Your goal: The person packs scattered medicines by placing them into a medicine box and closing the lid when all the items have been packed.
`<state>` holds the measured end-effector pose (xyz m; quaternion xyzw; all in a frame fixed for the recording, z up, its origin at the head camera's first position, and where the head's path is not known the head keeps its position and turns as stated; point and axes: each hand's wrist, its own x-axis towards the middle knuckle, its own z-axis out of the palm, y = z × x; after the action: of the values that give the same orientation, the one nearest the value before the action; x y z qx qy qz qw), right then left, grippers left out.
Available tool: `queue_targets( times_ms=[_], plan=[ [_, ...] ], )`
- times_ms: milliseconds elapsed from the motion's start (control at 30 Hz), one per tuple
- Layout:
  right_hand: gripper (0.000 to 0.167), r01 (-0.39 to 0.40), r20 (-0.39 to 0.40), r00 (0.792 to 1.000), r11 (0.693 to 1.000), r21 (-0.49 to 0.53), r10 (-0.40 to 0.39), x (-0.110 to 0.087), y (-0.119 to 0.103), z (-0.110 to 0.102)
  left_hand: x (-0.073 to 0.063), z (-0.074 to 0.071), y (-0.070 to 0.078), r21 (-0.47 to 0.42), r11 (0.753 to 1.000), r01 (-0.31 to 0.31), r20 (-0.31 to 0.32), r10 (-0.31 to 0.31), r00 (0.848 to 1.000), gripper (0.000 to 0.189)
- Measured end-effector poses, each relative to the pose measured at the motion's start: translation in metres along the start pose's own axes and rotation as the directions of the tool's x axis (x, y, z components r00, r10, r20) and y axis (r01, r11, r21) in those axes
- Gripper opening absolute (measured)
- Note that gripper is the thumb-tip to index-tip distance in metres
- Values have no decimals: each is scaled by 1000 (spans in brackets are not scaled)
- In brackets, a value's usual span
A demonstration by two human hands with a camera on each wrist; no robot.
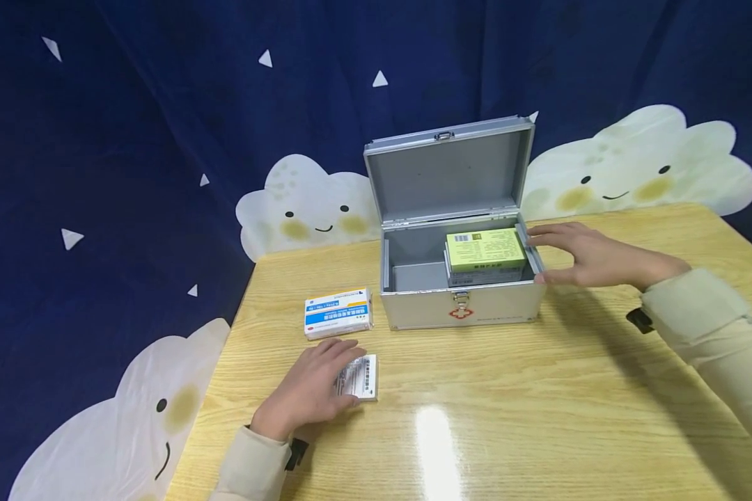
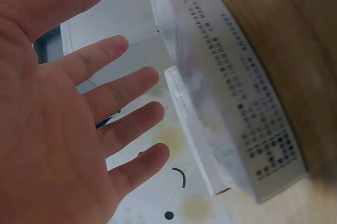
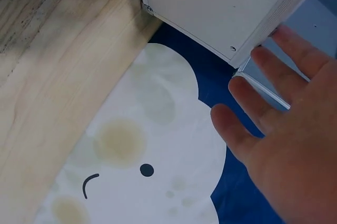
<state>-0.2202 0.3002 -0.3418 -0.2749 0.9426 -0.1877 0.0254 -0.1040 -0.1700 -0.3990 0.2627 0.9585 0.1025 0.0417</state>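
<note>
My left hand is over a small white medicine box on the table and partly covers it. In the left wrist view the fingers are spread, and the printed side of the white box stands beyond them. Just behind lies a blue-and-white medicine box. A silver first-aid case stands with its lid raised. Inside, at its right end, a yellow-green medicine box rests on other boxes. At the case's right rim is my right hand, its fingers extended and the fingertips at the edge.
The wooden table ends at the left beside a dark blue curtain with white cloud shapes. The open lid stands up behind the case. A bright reflection lies on the tabletop near the front.
</note>
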Motion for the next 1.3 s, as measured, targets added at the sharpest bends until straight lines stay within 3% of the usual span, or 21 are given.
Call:
queue_targets(
  times_ms=[200,533,733,1300],
  plan=[
    [65,16,-18,1000,999,-31,-17,4,2,-4,1,2,0,-16,1000,5,38,-4,999,71],
    [70,-50,25,998,998,-25,51,-5,5,-5,6,16,0,7,1000,7,123,-7,992,79],
    [70,-58,25,998,998,-17,58,-6,4,-5,7,18,-1,54,998,22,116,-28,993,76],
    [68,-41,32,999,999,-7,41,1,2,-3,5,19,-3,60,998,31,104,-37,994,71]
  ],
)
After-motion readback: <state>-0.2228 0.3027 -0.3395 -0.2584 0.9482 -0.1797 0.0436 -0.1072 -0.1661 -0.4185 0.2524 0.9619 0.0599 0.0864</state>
